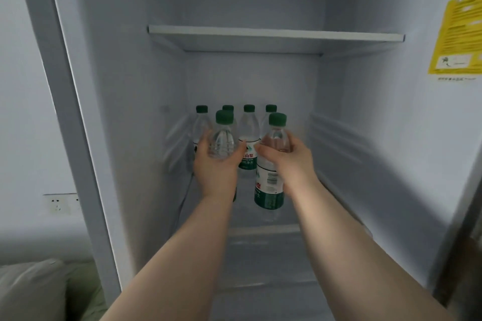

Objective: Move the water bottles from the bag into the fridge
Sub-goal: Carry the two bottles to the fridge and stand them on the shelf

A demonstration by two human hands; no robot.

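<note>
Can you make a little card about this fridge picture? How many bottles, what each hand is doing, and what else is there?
Place: inside an open fridge
Back row: four green-capped water bottles, upright
Left hand: grips the left front bottle
Right hand: grips the right front bottle
Bottles in all: six
Above them: a white shelf
Right side: a yellow sticker
Bag: not in view
</note>
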